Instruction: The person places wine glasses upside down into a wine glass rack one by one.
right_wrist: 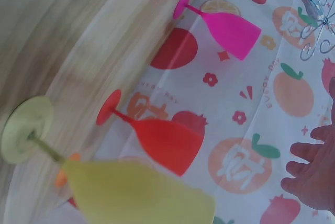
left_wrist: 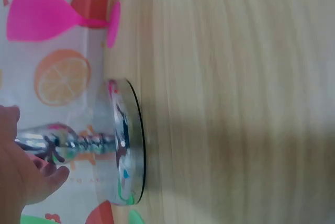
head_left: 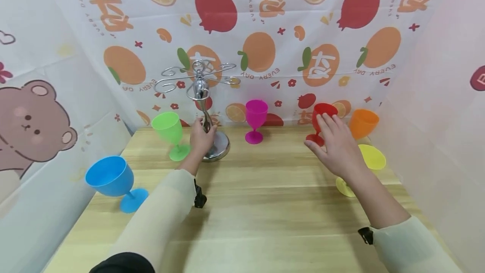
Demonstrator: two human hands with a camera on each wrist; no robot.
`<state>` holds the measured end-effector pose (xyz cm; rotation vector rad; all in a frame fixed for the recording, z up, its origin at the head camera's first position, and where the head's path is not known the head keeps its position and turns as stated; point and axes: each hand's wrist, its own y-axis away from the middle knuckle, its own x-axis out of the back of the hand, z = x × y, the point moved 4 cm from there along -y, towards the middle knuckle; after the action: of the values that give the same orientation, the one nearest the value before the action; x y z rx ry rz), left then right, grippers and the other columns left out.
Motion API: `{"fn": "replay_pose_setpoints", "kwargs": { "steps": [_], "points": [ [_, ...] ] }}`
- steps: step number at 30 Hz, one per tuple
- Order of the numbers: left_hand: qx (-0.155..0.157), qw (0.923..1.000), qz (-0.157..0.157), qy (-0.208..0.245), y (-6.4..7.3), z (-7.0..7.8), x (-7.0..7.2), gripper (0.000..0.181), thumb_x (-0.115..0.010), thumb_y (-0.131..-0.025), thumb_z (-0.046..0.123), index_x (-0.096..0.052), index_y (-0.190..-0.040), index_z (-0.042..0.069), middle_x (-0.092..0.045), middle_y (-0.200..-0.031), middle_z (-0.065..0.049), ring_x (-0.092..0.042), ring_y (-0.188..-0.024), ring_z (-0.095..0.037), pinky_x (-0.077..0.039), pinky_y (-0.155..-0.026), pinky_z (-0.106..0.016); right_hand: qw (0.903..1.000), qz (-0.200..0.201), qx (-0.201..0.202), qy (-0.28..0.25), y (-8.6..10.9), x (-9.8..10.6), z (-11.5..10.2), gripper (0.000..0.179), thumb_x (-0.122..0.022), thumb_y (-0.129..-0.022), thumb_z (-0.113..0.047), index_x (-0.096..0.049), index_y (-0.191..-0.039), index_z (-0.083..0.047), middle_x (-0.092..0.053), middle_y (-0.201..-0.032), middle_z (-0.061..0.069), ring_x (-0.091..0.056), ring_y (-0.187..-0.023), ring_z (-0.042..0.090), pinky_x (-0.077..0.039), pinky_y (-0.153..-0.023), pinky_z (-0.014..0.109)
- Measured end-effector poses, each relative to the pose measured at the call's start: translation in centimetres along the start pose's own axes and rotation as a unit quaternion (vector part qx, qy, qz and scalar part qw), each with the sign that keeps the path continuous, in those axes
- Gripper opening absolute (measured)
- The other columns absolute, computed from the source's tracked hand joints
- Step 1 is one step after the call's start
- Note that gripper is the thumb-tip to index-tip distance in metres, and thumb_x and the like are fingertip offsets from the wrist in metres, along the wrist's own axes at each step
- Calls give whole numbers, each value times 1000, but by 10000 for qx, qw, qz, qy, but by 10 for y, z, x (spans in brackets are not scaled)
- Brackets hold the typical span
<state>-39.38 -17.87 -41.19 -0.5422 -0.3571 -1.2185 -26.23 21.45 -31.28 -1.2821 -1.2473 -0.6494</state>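
Note:
My left hand (head_left: 202, 140) grips the lower stem of a chrome wine glass rack (head_left: 201, 87) with curled wire arms at its top. In the left wrist view, the thumb and fingers lie at the stem above the round base (left_wrist: 128, 145). Flat and with fingers stretched out, my right hand (head_left: 337, 146) is over the right side of the table, overlapping the red goblet (head_left: 325, 113) in the head view. The right wrist view shows those fingers apart from the red goblet (right_wrist: 167, 143), holding nothing. Near the rack stand a green goblet (head_left: 168, 127) and a magenta goblet (head_left: 256, 113).
A blue goblet (head_left: 111, 176) stands at the table's left edge. On the right are an orange goblet (head_left: 363, 123) and a yellow goblet (head_left: 373, 157), close to the right forearm. Fruit-printed cloth (head_left: 257, 52) hangs behind the wooden table (head_left: 265, 222).

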Motion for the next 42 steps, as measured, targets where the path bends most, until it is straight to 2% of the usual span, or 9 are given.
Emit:
{"fn": "replay_pose_setpoints", "kwargs": {
  "steps": [5,8,10,15,23,27,32,37,42],
  "points": [
    [-33,9983,-528,-263,-14,-17,-12,60,-62,-96,31,-35,-142,3,-52,-128,-20,-51,-120,-34,-41,-104,-49,9996,124,-98,222,17,5,17,83,-54,-94,-56,-30,-153,-4,-32,-157,19,-23,-145,42,-21,-117,60],
    [24,9975,-631,-303,-20,-22,-18,61,-65,-94,28,-34,-141,4,-53,-127,-21,-52,-119,-37,-42,-104,-51,9992,116,-256,275,28,9,34,82,-54,-95,-55,-30,-152,-1,-32,-156,22,-24,-145,44,-21,-117,60],
    [-26,9976,-644,-271,-25,-21,-22,62,-65,-94,24,-33,-142,5,-53,-129,-22,-51,-121,-38,-41,-105,-52,9988,73,-415,232,33,11,45,83,-52,-95,-56,-29,-152,0,-32,-155,24,-24,-144,46,-22,-117,60],
    [-46,9971,-755,-126,-29,-20,-19,60,-65,-93,18,-33,-142,4,-51,-132,-23,-50,-124,-38,-39,-108,-52,9979,20,-632,112,37,11,60,82,-53,-96,-53,-30,-151,3,-34,-152,29,-27,-140,51,-25,-113,64],
    [-332,9939,-1007,-291,-34,-5,-8,58,-65,-92,16,-34,-139,-1,-53,-131,-29,-52,-122,-43,-41,-105,-55,9976,-19,-683,144,23,6,70,83,-50,-96,-55,-31,-150,5,-33,-151,30,-28,-139,49,-23,-115,61],
    [-479,9902,-1267,-340,-30,4,-11,61,-66,-91,14,-34,-140,1,-55,-129,-30,-53,-120,-44,-43,-104,-54,9965,-144,-809,132,19,3,75,83,-50,-96,-56,-30,-150,4,-33,-151,30,-28,-138,49,-23,-114,62],
    [-748,9799,-1818,-336,-20,16,-28,63,-68,-88,12,-35,-141,-3,-55,-129,-29,-53,-122,-42,-43,-106,-51,9934,-381,-1068,162,20,-2,82,87,-48,-96,-60,-26,-152,2,-32,-152,29,-27,-138,49,-23,-113,64],
    [-967,9671,-2322,-377,-4,25,-45,53,-71,-86,11,-43,-129,-3,-59,-119,-25,-57,-113,-37,-46,-102,-48,9911,-558,-1187,213,22,-10,86,90,-46,-94,-64,-26,-152,2,-32,-150,31,-28,-136,50,-24,-112,65],
    [-1084,9559,-2708,-346,12,27,-59,44,-72,-85,9,-46,-120,-1,-60,-107,-20,-58,-101,-33,-49,-93,-46,9893,-746,-1234,200,23,-20,86,91,-46,-94,-65,-27,-152,3,-31,-150,31,-27,-136,51,-22,-112,66]
  ]
}}
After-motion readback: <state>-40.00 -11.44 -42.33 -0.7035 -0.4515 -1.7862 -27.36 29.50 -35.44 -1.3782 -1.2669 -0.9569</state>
